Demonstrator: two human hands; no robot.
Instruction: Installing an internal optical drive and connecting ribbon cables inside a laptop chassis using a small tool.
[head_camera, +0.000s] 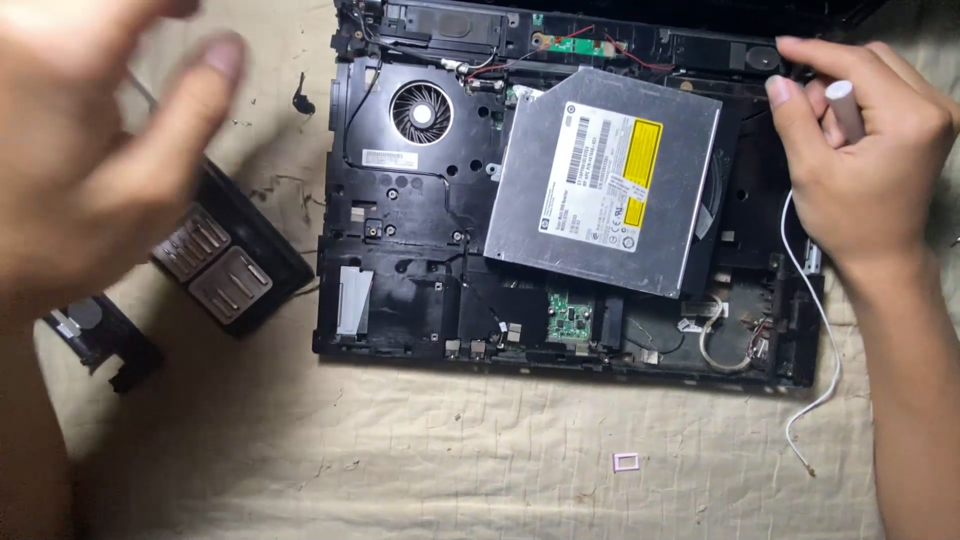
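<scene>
An opened black laptop base (400, 290) lies on a beige cloth, its cooling fan (420, 112) exposed at the upper left. A silver optical drive (605, 185) with a white and yellow label rests tilted across the middle of the base. My right hand (860, 160) hovers over the base's upper right corner, fingers closed around a small whitish cylindrical tool (845, 108). My left hand (100, 160) is raised and blurred at the far left, fingers spread, holding nothing, above a detached black panel (230, 265).
A small black plastic part (100, 340) lies at the left edge. A thin white wire (815, 390) trails off the base's right side onto the cloth (450, 450). A tiny pink frame-shaped piece (626, 462) lies below the base. A green circuit board (570, 318) sits near the front edge.
</scene>
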